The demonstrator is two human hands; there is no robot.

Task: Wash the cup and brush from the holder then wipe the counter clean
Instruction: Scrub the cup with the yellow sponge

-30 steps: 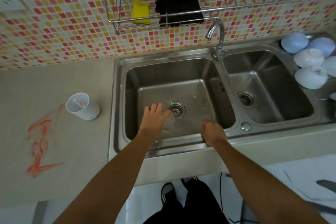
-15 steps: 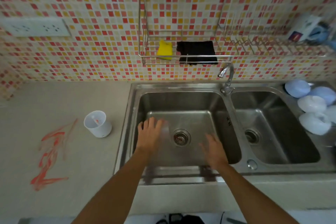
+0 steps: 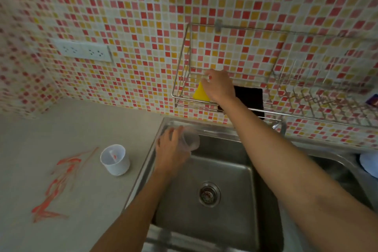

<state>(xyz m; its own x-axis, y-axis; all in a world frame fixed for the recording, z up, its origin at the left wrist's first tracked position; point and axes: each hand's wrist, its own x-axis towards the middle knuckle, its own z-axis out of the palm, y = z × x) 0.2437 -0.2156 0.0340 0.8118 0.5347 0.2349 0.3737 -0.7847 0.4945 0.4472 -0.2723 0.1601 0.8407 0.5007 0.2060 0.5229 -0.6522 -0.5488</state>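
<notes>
My left hand (image 3: 170, 150) grips a clear plastic cup (image 3: 191, 141) over the back left corner of the left sink basin (image 3: 225, 172). My right hand (image 3: 219, 85) is raised to the wire wall rack (image 3: 183, 92), its fingers closed on the top of the yellow sponge (image 3: 200, 93). A white holder cup (image 3: 115, 162) stands on the counter (image 3: 71, 129) left of the sink, with a small item with an orange mark inside it. Orange-red smears (image 3: 59, 186) streak the counter at the left.
A black cloth (image 3: 250, 99) hangs in the rack to the right of the sponge. The tap (image 3: 281, 127) rises behind my right forearm. A pale bowl (image 3: 369, 164) sits at the far right edge. A double wall socket (image 3: 81, 50) is on the tiled wall.
Both hands rose out of the sink basin. The left came up to the basin's back left corner with the clear cup, and the right reached the rack and took hold of the sponge.
</notes>
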